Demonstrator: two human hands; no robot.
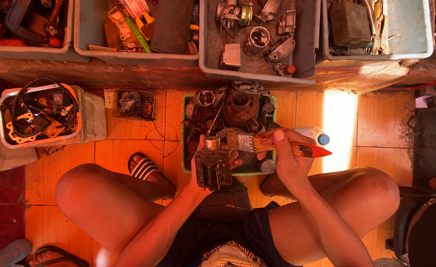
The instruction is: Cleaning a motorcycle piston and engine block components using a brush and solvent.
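A: Going left to right. Left hand (205, 165), centre of frame, is clamped round a dark ribbed metal part (212, 168), held over the near edge of the green tray (184, 148) on the tiled floor (129, 153).

B: And the other?

A: Right hand (284, 155), just right of centre, fingers closed on the orange handle of a paintbrush (272, 144). Bristles point left, at or v. near the small metal collar on top of the part.

B: How'd you do it well, imo?

A: Keep the part steady over the tray so any muck drops in there. Short strokes w/ the bristle tips into the ribs, and turn the part rather than the wrist.

B: What can't you make out?

A: Far side of the part is hidden by the palm. Tray contents are a dark jumble: a cylinder-like casting, rings, not much more to tell. A plastic bottle (314, 134) is half behind the right hand. Grey bins (257, 76) along the top are cut off by the frame edge, and strong orange light washes out the colours.
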